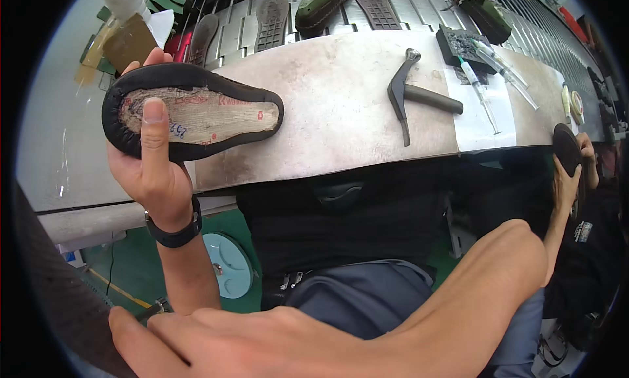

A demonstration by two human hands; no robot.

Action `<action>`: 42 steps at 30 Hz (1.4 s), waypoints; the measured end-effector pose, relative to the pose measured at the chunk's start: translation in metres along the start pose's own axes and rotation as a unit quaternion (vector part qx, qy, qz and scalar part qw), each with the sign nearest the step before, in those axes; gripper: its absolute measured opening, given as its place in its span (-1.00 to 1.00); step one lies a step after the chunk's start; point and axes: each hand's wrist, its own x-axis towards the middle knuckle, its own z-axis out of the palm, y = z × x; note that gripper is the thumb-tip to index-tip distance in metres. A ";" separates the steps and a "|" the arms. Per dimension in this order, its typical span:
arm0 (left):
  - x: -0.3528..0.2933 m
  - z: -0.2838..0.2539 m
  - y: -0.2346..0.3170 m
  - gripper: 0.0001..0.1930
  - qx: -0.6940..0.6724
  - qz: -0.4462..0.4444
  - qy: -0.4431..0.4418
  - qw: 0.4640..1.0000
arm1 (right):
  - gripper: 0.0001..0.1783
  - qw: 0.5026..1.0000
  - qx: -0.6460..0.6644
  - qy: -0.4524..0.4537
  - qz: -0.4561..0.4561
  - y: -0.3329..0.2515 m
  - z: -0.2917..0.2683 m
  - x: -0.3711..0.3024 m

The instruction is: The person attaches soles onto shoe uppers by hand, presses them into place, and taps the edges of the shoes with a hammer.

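Observation:
My left hand [156, 180], with a black band at the wrist, holds up a black shoe upper [259, 93] above the left of the workbench. Its underside faces me: black edges are folded in round a pale, rough insole board with red and blue markings. My thumb presses on the board, and the other fingers wrap behind the heel-shaped left end. Very close to the camera, my right arm crosses the lower part of the view. My right hand [147, 335] is at the lower left, its fingers mostly out of sight.
A hammer [398, 93] lies mid-bench. Right of it are a dark block [466, 49] and several syringes [481, 95] on white paper [483, 126]. Soles [270, 21] and shoes [321, 10] rest on the metal conveyor behind. A co-worker's hands [563, 181] hold a dark sole [567, 149] at far right.

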 end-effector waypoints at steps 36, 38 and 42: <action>-0.168 0.000 -0.050 -0.74 0.338 0.328 -0.296 0.831 | -0.14 0.785 0.466 0.407 -0.014 0.214 -0.054 -0.041; -0.168 -0.001 -0.050 -0.71 0.333 0.334 -0.306 0.827 | -0.11 0.777 0.461 0.428 -0.001 0.207 -0.051 -0.039; -0.164 -0.003 -0.049 -0.68 0.334 0.350 -0.318 0.816 | -0.26 0.759 0.444 0.476 0.012 0.206 -0.046 -0.040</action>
